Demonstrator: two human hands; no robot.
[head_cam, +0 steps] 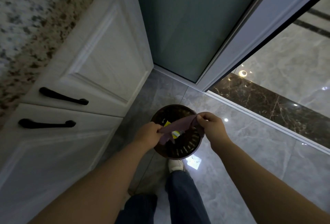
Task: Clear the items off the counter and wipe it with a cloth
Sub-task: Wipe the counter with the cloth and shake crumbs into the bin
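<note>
Standing over a dark slotted waste bin (180, 145) on the grey floor tiles (250, 152), cloth (175, 125) stretched taut between both hands directly above the bin's mouth. Left hand (149, 133) pinching one end with fingers curled round the fabric; right hand (210, 124) pinching the other end the same way, the purple-brown cloth sagging a little at the left. Probably shaking crumbs off after wiping, or before a further pass, which would put the task late rather than early. Yellow scraps (175, 134) lying in the bin beneath the cloth, perhaps wrappers cleared from the counter, though too small and dim to name. Granite counter (26, 27) visible only as a blurred strip at upper left, cut off by the frame, so no telling whether cleared or wiped clean. White cabinet fronts (100, 59) with black handles (63, 96) below it; glass door (187, 18) ahead.
</note>
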